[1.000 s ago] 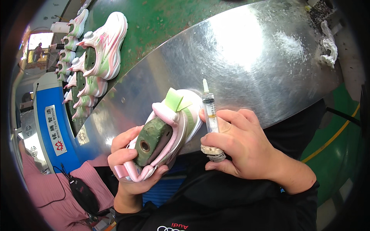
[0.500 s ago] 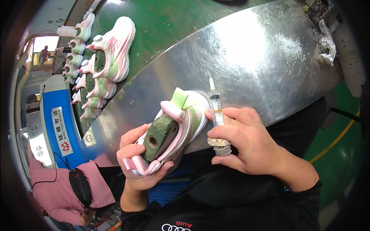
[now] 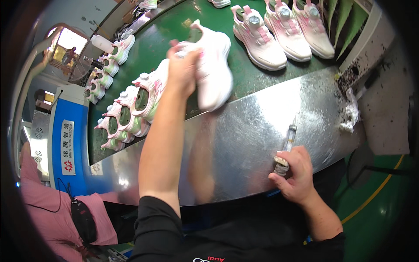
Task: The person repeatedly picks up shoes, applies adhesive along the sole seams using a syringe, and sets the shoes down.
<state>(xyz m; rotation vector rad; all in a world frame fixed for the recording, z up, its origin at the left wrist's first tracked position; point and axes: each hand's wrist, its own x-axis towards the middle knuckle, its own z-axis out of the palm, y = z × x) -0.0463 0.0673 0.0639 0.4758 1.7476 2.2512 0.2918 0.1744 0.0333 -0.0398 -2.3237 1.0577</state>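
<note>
Stretched far forward over the green surface, my left hand [image 3: 183, 72] is closed on a white and pink sneaker [image 3: 214, 70]. Its fingers grip the upper near the opening, and the toe points back toward me, slightly blurred. My right hand [image 3: 297, 177] is wrapped round a clear syringe [image 3: 290, 139] above the near side of the metal table. The syringe's thin tip points away from me. A lumpy pale and grey wrapping [image 3: 281, 165] covers its lower end, by my thumb.
A polished metal ledge [image 3: 235, 161] borders the green surface [image 3: 244, 87]. Several sneakers [image 3: 126, 111] line its left side; three more [image 3: 259, 39] stand at the far right. Crumpled white material [image 3: 350, 111] lies at right. A person in pink [image 3: 102, 214] is beside the blue machine [image 3: 83, 144] at left.
My left hand has gone from near my body, where it held a sneaker, to far forward over the green surface. My right hand has moved right and nearer me, still with the syringe.
</note>
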